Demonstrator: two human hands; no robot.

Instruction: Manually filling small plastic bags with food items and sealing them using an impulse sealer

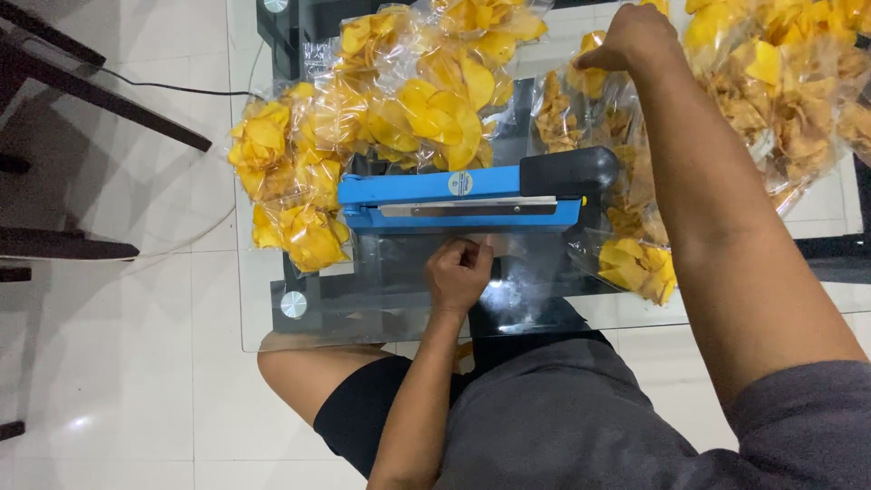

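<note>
A blue heat sealer (pixel 454 201) with a black handle end lies across the glass table (pixel 272 308). My left hand (pixel 459 270) is closed just in front of its jaw, pinching the edge of a clear plastic bag (pixel 522 272) that lies flat on the glass. My right hand (pixel 631 38) reaches to the far side, fingers closed on a clear bag of yellow chips (pixel 592 68). Behind the sealer, sealed bags of yellow chips (pixel 399 100) are piled up.
More bags of chips are heaped at the right (pixel 780 82) and in front of the sealer's right end (pixel 640 268). A black cable (pixel 172 88) runs over the white tiled floor at the left, near dark furniture legs (pixel 54 245). My knees are under the table's front edge.
</note>
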